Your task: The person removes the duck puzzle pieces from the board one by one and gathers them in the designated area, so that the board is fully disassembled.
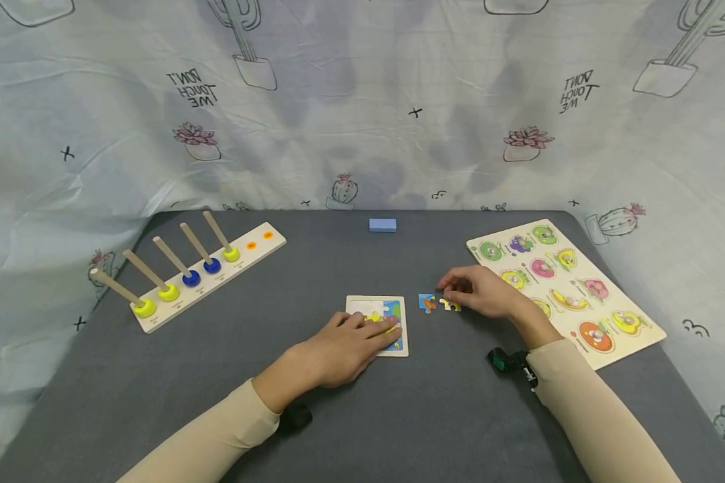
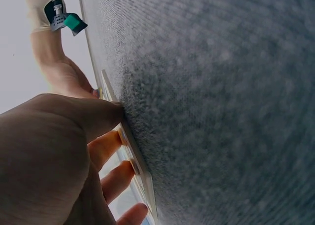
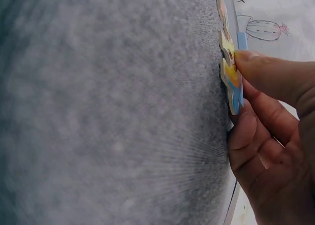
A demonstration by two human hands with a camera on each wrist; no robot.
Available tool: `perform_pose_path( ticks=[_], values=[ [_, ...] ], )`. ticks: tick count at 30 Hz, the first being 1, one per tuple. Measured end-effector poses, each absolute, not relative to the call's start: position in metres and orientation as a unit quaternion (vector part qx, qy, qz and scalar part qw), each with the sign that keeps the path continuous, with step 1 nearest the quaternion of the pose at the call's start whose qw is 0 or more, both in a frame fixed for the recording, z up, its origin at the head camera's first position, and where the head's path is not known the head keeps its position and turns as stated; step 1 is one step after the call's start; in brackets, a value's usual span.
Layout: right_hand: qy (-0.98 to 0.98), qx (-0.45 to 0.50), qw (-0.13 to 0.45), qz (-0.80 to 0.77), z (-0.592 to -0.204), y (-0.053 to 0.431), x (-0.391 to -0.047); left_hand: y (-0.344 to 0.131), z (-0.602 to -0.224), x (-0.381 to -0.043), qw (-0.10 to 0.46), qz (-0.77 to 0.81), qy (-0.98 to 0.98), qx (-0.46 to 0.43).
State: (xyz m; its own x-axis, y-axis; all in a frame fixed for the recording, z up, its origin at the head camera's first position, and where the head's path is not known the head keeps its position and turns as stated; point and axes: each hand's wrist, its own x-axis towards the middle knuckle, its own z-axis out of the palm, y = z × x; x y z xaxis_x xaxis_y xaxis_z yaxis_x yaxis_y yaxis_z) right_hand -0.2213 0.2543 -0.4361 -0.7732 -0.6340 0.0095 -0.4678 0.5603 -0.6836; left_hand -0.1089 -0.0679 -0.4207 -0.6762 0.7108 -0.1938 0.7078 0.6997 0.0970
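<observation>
A small jigsaw puzzle in a wooden tray (image 1: 406, 342) lies at the middle of the table, partly filled with coloured pieces. My left hand (image 1: 349, 349) rests on it with fingers spread, covering much of the picture. In the left wrist view, the thumb (image 2: 106, 114) lies at the tray's edge (image 2: 142, 171). To the right, my right hand (image 1: 482, 290) pinches a yellow and blue jigsaw piece (image 3: 229, 75), its thumb on the printed face and the other fingers curled. Just left of that piece lies a blue and orange jigsaw piece (image 1: 426, 302).
A wooden peg board (image 1: 214, 280) with yellow and blue rings on several upright pegs stands at the left. At the right is a fruit puzzle board (image 1: 631, 335), partly behind my right forearm. A blue block (image 1: 382, 225) sits near the table's far edge.
</observation>
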Motion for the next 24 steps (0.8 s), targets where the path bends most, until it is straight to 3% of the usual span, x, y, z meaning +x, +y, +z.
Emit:
perform_pose_path(
  ticks=[24],
  values=[
    [0.878, -0.33, 0.073, -0.338, -0.4338, 0.2538, -0.2227, -0.0678, -0.4196, -0.1114, 0.104, 0.024, 0.912, 0.395]
  ],
)
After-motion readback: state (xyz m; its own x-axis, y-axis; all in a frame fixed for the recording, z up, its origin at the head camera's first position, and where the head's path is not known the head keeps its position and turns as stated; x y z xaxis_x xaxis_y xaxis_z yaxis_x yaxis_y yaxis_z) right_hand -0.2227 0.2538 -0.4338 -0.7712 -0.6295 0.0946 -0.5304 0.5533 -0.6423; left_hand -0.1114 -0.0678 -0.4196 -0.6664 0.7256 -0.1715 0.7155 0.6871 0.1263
